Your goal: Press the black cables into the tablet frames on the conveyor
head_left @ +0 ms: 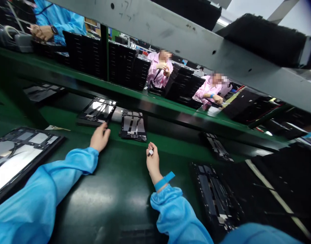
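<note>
My left hand (100, 137) reaches forward over the dark green bench (115, 189). Its fingertips touch the near edge of a black tablet frame (97, 111) with shiny metal plates. The fingers are extended, nothing held. My right hand (152, 161) is closed around a small white-tipped tool (150, 153), a little in front of a second open tablet frame (133, 126). Both arms wear blue sleeves, and a blue strap (164, 181) circles my right wrist.
A large open tablet frame (17, 156) lies at the near left, and more black frames (213, 200) lie at the right. Stacks of black trays (120, 64) stand beyond the raised green belt (170, 105). Two people in pink and one in blue work opposite.
</note>
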`<state>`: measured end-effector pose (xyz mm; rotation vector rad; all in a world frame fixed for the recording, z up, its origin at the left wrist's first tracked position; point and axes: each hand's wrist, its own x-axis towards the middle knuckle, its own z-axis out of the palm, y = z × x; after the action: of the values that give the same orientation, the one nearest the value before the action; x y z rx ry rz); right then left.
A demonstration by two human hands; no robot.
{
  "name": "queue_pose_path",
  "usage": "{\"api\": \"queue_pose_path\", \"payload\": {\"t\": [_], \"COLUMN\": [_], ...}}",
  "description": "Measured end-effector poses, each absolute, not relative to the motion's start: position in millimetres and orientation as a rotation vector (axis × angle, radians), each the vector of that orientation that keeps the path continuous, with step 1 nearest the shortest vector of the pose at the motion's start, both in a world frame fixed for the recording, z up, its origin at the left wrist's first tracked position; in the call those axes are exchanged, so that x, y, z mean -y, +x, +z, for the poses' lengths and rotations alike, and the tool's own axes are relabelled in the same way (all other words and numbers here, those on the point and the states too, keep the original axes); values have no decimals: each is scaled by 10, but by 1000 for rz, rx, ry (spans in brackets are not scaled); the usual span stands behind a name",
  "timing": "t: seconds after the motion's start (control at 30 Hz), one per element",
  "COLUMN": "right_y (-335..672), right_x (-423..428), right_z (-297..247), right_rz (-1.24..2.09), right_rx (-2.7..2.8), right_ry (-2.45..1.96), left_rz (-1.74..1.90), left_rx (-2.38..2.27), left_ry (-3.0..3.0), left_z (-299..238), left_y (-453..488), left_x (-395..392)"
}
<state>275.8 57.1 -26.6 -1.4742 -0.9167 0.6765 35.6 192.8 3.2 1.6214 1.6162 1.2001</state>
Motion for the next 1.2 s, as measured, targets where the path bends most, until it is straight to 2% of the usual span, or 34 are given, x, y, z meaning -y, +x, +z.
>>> {"api": "queue_pose_path", "payload": {"t": [0.17, 0.27, 0.53, 0.67, 0.97, 1.2], "right_y": [2735, 2870, 3013, 2948, 2896, 2794], "right_x": [-1066, -1015, 423, 1007, 1077, 1535], "right_z": [-140, -91, -9, 38, -11, -200], "right_rz": [619, 627, 860, 810, 726, 523], "right_rx": [896, 855, 1012, 1339, 1256, 1281], "right_ry": [-1514, -1516, -1526, -1697, -1661, -1685], "left_rz": [928, 790, 442, 275, 253, 394], "left_rx": [-1485, -1417, -1152, -1090, -1144, -1012], "left_ry": [1879, 1925, 2073, 2205, 2284, 2223], "left_z": [-50, 26, 38, 50, 132, -29], "left_y": [852, 830, 307, 111, 209, -48], "left_x": [-1928, -1821, -334, 103, -16, 373]}}
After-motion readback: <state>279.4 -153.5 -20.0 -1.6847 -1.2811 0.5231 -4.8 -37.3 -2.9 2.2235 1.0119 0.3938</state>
